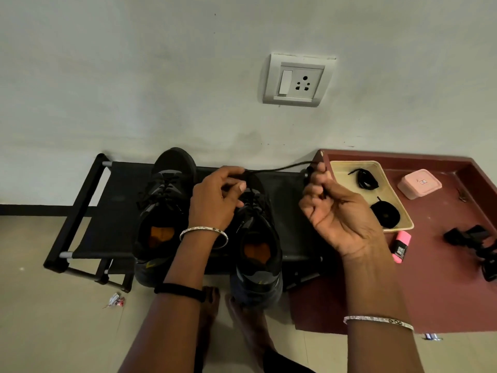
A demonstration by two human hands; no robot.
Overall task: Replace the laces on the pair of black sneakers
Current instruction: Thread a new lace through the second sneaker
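Black lace (279, 167) runs taut between the left hand (215, 200), pinching it over the right-hand sneaker (258, 238) on the rack (113, 211), and the right hand (338, 211), curled round its free end: unlacing, I'd judge, with a steady pull to draw it free due next.

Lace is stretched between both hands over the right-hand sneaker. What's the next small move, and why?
Probably pull the right hand a little further right while the left hand pinches at the front eyelets of the sneaker. The black lace runs between the two hands, so a short pull should draw more through. Whether it is going in or out, I cannot tell.
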